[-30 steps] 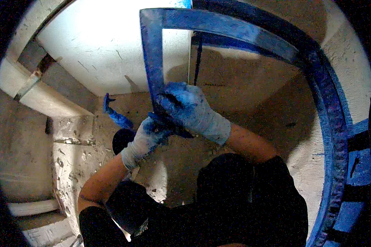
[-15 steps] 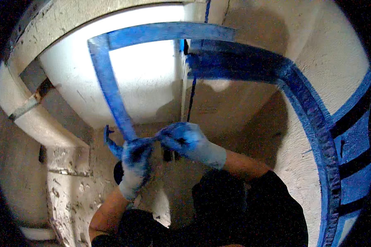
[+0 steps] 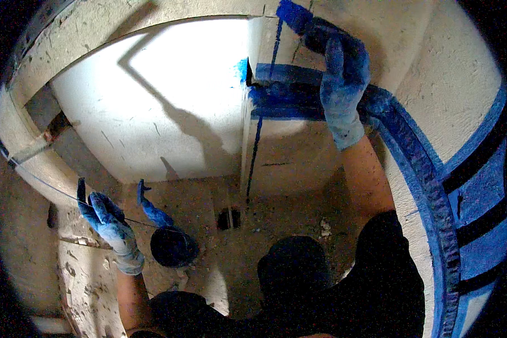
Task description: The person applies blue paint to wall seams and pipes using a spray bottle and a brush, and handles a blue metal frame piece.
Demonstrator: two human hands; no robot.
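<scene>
High up at the right, my right hand point(image 3: 346, 84), in a blue-stained glove, is closed round a paintbrush point(image 3: 296, 18). Its bristles are thick with blue and touch or almost touch the pale wall. My left hand point(image 3: 108, 219), in a similar glove, is held low at the left. A thin blue-grey strip point(image 3: 42, 179), seen nearly edge-on, passes between its thumb and fingers. Just right of that hand stands a dark bucket point(image 3: 174, 246), and a blue-smeared hooked handle point(image 3: 152, 208) sticks up out of it.
A wet dark-blue band point(image 3: 298, 100) runs along the wall, then bends down a ribbed seam point(image 3: 434, 169) at the right. Blue patches point(image 3: 481, 208) lie beyond it. A brightly lit white panel point(image 3: 152, 101) stands left of the corner, near a pale beam point(image 3: 67, 180).
My hands have moved apart: the right one rose to the upper right with the brush, the left one went left. The L-shaped blue strip has turned from broad side to nearly edge-on.
</scene>
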